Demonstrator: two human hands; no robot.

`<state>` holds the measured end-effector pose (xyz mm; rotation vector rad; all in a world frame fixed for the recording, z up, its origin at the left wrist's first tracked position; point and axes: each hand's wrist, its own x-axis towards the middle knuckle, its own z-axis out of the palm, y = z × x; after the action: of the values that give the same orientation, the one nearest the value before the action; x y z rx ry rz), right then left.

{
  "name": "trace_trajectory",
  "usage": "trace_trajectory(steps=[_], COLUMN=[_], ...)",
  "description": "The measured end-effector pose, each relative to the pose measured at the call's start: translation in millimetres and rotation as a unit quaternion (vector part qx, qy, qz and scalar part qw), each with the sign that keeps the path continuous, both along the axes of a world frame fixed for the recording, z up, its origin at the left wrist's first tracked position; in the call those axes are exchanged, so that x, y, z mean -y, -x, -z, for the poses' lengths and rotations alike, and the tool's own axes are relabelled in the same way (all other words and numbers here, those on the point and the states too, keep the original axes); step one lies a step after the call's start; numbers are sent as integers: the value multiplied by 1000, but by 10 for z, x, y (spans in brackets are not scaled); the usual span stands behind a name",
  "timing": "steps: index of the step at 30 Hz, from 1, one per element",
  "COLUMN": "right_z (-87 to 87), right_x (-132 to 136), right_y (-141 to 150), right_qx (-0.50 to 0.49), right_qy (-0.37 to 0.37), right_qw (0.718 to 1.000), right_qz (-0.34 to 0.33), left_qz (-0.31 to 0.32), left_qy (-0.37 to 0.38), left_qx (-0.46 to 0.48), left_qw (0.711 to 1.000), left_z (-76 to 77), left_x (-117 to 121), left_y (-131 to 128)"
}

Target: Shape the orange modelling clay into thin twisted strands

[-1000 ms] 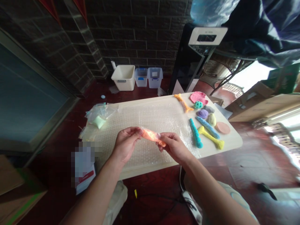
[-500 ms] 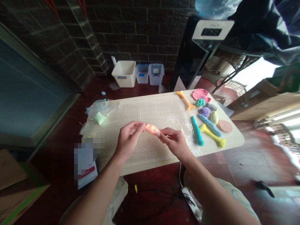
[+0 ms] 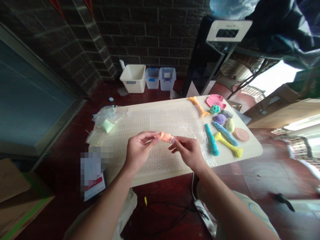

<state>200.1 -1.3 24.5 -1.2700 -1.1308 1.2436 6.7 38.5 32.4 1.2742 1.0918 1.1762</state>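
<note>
Both hands hold a small packet of orange clay (image 3: 165, 136) in clear wrap, above the near middle of a white table (image 3: 250, 148). My left hand (image 3: 137, 151) pinches its left end with fingers closed. My right hand (image 3: 188, 151) pinches its right end. Under the hands a sheet of bubble wrap (image 3: 155, 121) covers the table top.
Several shaped clay pieces lie at the table's right end: a teal roll (image 3: 211, 143), a yellow bone (image 3: 228, 145), a blue roll (image 3: 223, 132), a pink sheet (image 3: 215, 100), an orange piece (image 3: 198, 106). A bag of green clay (image 3: 107, 125) lies far left. Plastic bins (image 3: 133, 78) stand by the brick wall.
The orange packet looks shorter between my hands than a second ago; both hands have drawn closer together and risen slightly. The camera view shifted a little.
</note>
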Motion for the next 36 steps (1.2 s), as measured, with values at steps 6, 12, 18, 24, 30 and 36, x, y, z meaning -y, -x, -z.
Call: trace_trajectory(steps=[6, 12, 18, 24, 30, 36], right_z=[-30, -72, -10, -33, -65, -19], right_x=[-24, 20, 52, 26, -4, 0], right_y=[-30, 60, 155, 34, -9, 62], right_qx=[8, 40, 42, 67, -130, -143], right_qy=[8, 10, -43, -59, 71, 75], right_qw=[1000, 999, 998, 996, 989, 987], right_qz=[8, -4, 30, 28, -26, -9], left_qz=[-59, -122, -97, -41, -28, -24], left_qy=[-124, -168, -91, -75, -18, 11], left_qx=[-153, -169, -49, -52, 46, 86], left_qw=[979, 964, 990, 995, 998, 996], left_z=[-11, 38, 109, 33, 2, 25], left_x=[-4, -9, -48, -51, -24, -20], left_y=[53, 42, -39, -7, -32, -66])
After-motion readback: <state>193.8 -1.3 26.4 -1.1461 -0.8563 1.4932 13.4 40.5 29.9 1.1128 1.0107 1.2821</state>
